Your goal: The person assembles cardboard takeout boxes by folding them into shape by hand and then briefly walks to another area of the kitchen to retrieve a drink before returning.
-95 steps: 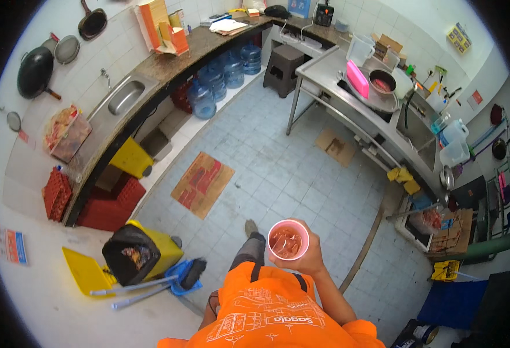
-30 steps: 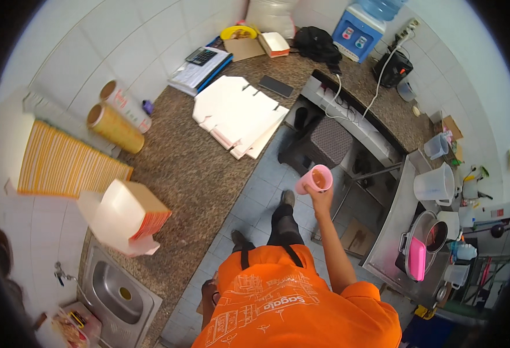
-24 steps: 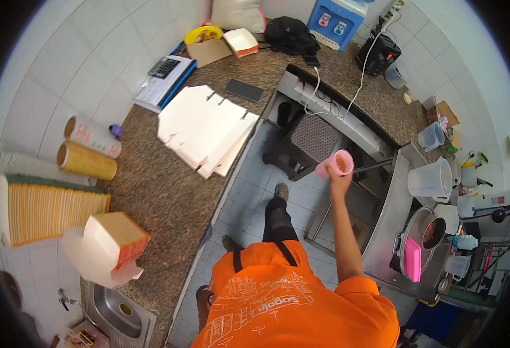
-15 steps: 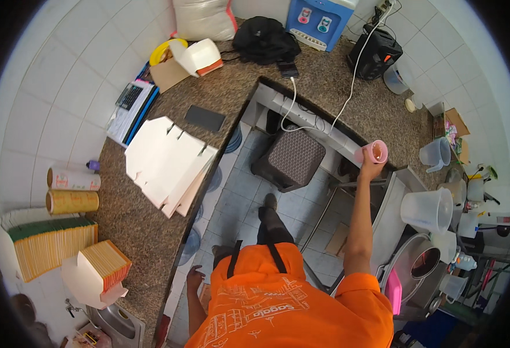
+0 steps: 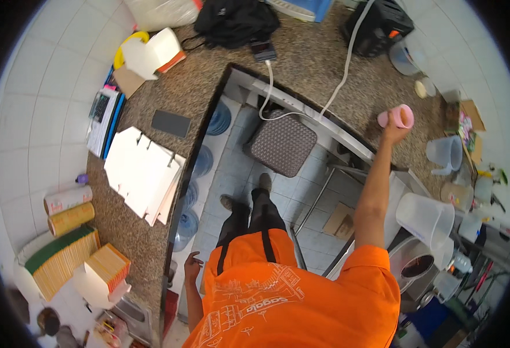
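With my right arm stretched forward, my right hand [image 5: 395, 133] is closed round a pink cup [image 5: 404, 116] that has some brownish liquid in it. The cup is over the stone counter [image 5: 348, 116] on the right; whether its base touches the counter I cannot tell. Down by my left side, my left hand [image 5: 193, 267] hangs empty near the left counter's edge, its fingers loosely apart. A clear measuring jug [image 5: 444, 153] stands to the right of the cup, and a larger translucent container [image 5: 424, 220] is nearer to me.
A stack of white flat cartons [image 5: 141, 174] and a dark phone [image 5: 171, 123] lie on the left counter. Ahead stands a grey stool [image 5: 281, 144] on the tiled floor. A white cable [image 5: 342, 78] crosses the counter near a black speaker-like box [image 5: 377, 29]. Water bottles [image 5: 186, 226] stand below.
My right hand has carried the pink cup forward and to the right, from the counter's inner edge to over the counter. My body and view have shifted slightly; my left hand still hangs down.
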{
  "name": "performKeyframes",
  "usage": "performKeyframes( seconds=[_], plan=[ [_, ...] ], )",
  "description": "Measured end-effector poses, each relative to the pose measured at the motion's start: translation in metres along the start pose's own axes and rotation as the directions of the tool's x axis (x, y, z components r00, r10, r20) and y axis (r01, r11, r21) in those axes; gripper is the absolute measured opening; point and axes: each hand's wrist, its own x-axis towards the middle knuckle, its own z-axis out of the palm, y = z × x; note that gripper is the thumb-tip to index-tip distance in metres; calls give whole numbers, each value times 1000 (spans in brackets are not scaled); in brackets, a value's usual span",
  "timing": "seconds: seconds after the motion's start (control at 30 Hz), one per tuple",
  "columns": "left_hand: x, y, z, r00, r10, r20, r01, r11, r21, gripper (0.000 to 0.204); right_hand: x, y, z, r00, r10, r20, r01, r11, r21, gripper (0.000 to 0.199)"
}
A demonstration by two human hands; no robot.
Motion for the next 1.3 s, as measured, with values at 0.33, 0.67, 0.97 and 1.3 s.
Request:
performKeyframes(
  seconds=[0.33, 0.67, 0.97, 1.3],
  plan=[
    [12, -7, 47, 996, 77, -53, -74, 996, 47, 55, -160, 75, -35, 995, 91, 41, -80, 973, -216, 25],
    [48, -45, 109, 995, -91, 31, 88, 994, 63, 28, -373, 46, 181, 65, -194, 979, 746, 661, 82, 65],
    [53, -79, 88, 983, -23, -180, 35, 997, 65, 20, -354, 147, 230, 432, 230, 872, 772, 405, -489, 79],
    [73, -129, 96, 951, -128, -281, 121, 992, -40, 23, -357, 205, 70, 63, 104, 993, 882, 460, -104, 73]
  ],
)
